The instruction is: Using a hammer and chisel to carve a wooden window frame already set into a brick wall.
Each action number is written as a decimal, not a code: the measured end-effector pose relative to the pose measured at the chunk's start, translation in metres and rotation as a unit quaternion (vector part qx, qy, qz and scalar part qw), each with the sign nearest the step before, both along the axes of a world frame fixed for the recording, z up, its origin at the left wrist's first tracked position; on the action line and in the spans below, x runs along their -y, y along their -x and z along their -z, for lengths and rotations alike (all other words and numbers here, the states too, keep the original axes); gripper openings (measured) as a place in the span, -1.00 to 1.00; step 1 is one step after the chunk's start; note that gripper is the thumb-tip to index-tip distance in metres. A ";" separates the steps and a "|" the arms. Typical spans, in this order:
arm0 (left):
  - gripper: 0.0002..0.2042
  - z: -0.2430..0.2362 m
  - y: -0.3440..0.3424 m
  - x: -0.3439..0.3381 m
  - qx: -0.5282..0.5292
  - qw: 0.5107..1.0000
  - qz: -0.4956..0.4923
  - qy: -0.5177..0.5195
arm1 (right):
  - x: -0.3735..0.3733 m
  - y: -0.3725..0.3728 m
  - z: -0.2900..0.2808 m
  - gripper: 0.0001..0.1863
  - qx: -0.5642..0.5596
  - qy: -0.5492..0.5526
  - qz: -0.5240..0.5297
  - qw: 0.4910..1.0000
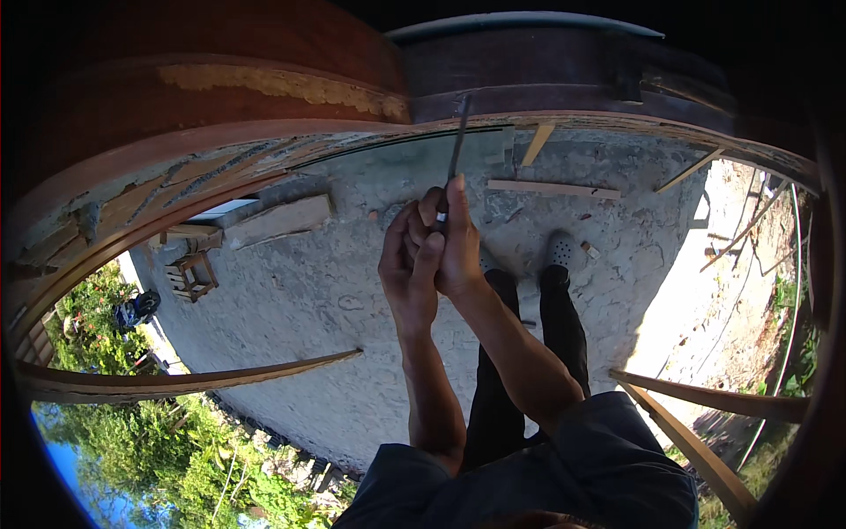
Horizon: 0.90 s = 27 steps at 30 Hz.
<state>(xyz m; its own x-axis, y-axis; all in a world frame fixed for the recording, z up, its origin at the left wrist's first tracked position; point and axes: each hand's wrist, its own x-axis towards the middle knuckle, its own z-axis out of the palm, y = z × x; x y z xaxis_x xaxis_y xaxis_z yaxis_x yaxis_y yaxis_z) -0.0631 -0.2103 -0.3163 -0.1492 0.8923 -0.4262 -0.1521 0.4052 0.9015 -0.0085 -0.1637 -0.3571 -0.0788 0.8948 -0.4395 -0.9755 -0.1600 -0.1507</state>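
Both my hands are closed together, one against the other, in the middle of the view. Between them they hold a long, thin dark metal tool (pixel 460 137) that looks like a screwdriver or narrow chisel. Its shaft points up and away. The tip overlaps the edge of a dark painted wooden beam (pixel 529 99); whether it touches cannot be made out. My left hand (pixel 410 256) has its fingers curled round the handle end. My right hand (pixel 460 247) grips beside it, thumb stretched along the tool. The handle is mostly hidden by my fingers.
A reddish wooden surface (pixel 282 44) with a bare, chipped strip curves across the upper left. Below lie a plank (pixel 553 189), a wider board (pixel 278 220) and a small wooden stool (pixel 190 277) on rough concrete. Wooden poles (pixel 687 441) slant at the lower right.
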 end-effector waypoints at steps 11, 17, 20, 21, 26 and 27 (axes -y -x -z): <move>-0.57 -0.019 -0.033 0.007 -0.026 0.995 -0.095 -0.025 | 0.003 -0.026 -0.033 -0.36 0.266 0.021 -0.271 0.925; -0.54 -0.014 0.019 -0.022 -0.069 0.997 -0.034 -0.018 | -0.012 0.030 -0.021 -0.36 0.072 0.031 -0.078 0.994; -0.55 -0.019 0.040 -0.033 -0.048 0.998 0.049 0.006 | -0.014 0.041 -0.025 -0.36 0.144 0.053 -0.053 0.987; -0.56 -0.017 0.039 -0.022 -0.029 0.999 0.010 -0.008 | -0.004 0.036 -0.037 -0.35 0.153 0.066 -0.103 0.981; -0.60 -0.022 -0.009 0.007 0.063 0.994 -0.086 -0.008 | 0.003 -0.018 -0.052 -0.34 0.240 0.034 -0.237 0.941; -0.60 -0.026 -0.022 0.004 0.054 0.994 -0.095 -0.011 | -0.002 -0.025 -0.050 -0.33 0.249 0.034 -0.268 0.930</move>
